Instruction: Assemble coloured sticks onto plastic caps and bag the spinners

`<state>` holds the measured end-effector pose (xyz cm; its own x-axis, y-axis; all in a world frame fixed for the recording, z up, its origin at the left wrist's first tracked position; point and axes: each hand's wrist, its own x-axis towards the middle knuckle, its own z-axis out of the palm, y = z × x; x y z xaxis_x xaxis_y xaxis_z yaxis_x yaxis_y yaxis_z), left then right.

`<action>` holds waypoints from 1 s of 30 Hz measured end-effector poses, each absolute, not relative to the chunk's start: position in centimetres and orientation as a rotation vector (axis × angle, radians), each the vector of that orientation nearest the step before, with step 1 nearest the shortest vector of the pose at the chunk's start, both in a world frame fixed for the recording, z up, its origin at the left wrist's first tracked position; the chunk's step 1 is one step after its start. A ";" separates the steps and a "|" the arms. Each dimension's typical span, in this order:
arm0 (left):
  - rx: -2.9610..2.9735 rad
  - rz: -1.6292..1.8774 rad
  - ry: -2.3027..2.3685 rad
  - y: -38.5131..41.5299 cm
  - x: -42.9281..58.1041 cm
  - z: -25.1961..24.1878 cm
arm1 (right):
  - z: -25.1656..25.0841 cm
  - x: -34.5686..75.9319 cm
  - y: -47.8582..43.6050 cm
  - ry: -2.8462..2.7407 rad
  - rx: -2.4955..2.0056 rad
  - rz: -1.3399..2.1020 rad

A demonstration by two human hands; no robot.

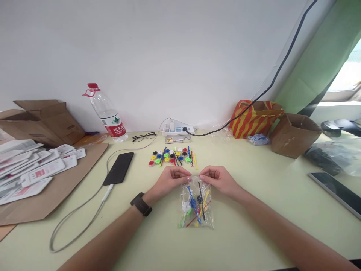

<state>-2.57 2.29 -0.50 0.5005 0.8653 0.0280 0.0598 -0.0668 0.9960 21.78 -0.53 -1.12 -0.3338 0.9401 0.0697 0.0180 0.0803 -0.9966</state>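
Observation:
A clear plastic bag [210,222] lies on the table in front of me, its top edge toward the wall. Inside it are several coloured plastic arrow pieces, among them a blue arrow [193,203] and a black arrow [201,201], with small round parts. My left hand [175,177] pinches the bag's top left corner between thumb and fingers. At the top right corner my right hand [218,180] grips it the same way. Just beyond my hands, several round coloured discs [169,155] sit in rows with loose coloured arrows lying over and beside them.
On the left are a phone [119,168] on a charging cable, a water bottle [113,122] and stacked white cards [42,165] on cardboard. Glasses [144,137] and a power strip [177,128] lie by the wall. A striped bag [251,120], a brown box [295,135] and a tablet [337,192] stand right.

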 end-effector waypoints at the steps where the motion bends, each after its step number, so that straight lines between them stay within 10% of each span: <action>1: 1.503 0.820 0.842 2.3 -2.6 -0.5 | -1.1 21.8 -0.5 -1.508 -0.994 1.380; 30: 1.498 0.963 0.831 1.8 -2.1 -0.4 | -1.4 20.5 -0.5 -1.606 -0.998 1.295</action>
<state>-2.15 1.84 -0.42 0.4200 0.8986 0.1268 -0.0067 -0.1367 0.9906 20.49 -0.53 -1.42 -0.3456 0.9310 0.1176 0.0822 0.1549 -0.9845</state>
